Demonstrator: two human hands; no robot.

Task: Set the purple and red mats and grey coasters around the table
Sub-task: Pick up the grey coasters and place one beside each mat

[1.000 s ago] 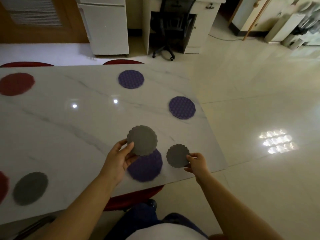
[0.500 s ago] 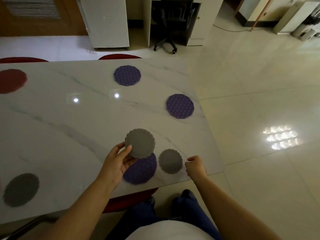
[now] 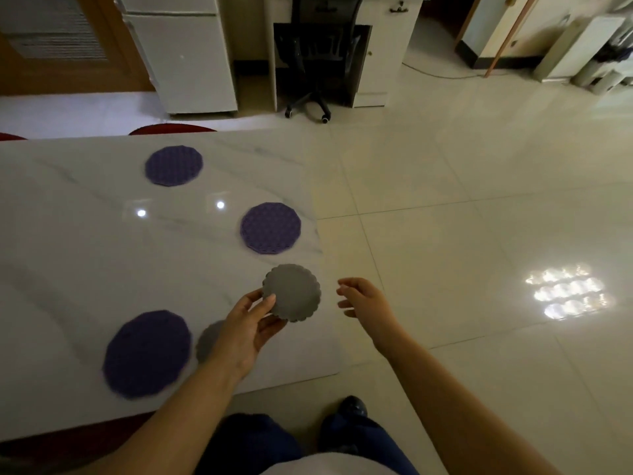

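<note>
Head view, L to R: white marble table (image 3: 68, 269) fills the left half of the pic, w/ two small bright light spots (image 3: 141, 212) reflected in its top. Near purple mat (image 3: 147, 353) lies flat by the table's near edge, blurred. Far purple mat (image 3: 173, 165) lies flat close to the far edge, w/ a red chair seat (image 3: 171, 129) showing just behind that edge. Lying grey coaster (image 3: 208, 339) sits on the table just right of the near purple mat, a narrow gap between them; its right part is hidden behind the left hand (image 3: 245, 332). Left hand's grip is closed on the held grey coaster (image 3: 292, 292): thumb on the upper face at the left rim, fingers under it, disc lifted off the table and roughly facing the camera. Mid purple mat (image 3: 270, 228) lies flat near the table's right edge, just beyond the held grey coaster in the pic; can't tell if the two overlap. Held grey coaster hangs over the table's right edge area. Right hand (image 3: 364, 299) is just right of it, apart, over the floor (image 3: 445, 200); its grip holds nothing, fingers loosely curled, thumb toward the coaster. Far back: white fridge (image 3: 185, 63), black office chair (image 3: 318, 53) tucked under a white desk. Glossy tile floor carries a bright light patch (image 3: 565, 291) at right. Bottom centre: dark trousers and a black shoe (image 3: 349, 406).
</note>
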